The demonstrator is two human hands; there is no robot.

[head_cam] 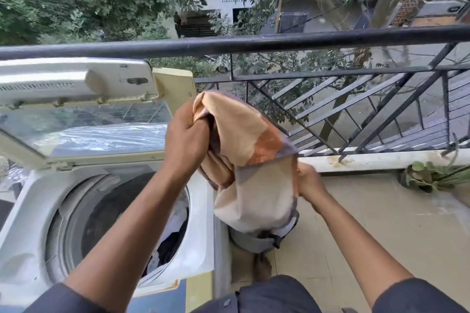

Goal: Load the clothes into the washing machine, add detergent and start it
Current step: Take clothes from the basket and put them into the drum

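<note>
A beige, orange and grey patterned cloth (241, 150) hangs in the air just right of the top-loading washing machine (28, 213). My left hand (187, 138) grips its upper bunched end above the machine's right rim. My right hand (309, 181) holds the cloth's right edge, lower down. The machine's lid (84, 132) stands raised at the back. Inside the drum (106, 213) lie dark and white clothes (173, 236), partly hidden by my left forearm.
A grey basket (250, 241) stands on the tiled floor under the cloth, right of the machine. A black balcony railing (305, 38) runs across behind. A potted plant (429, 175) sits at the right by the low ledge.
</note>
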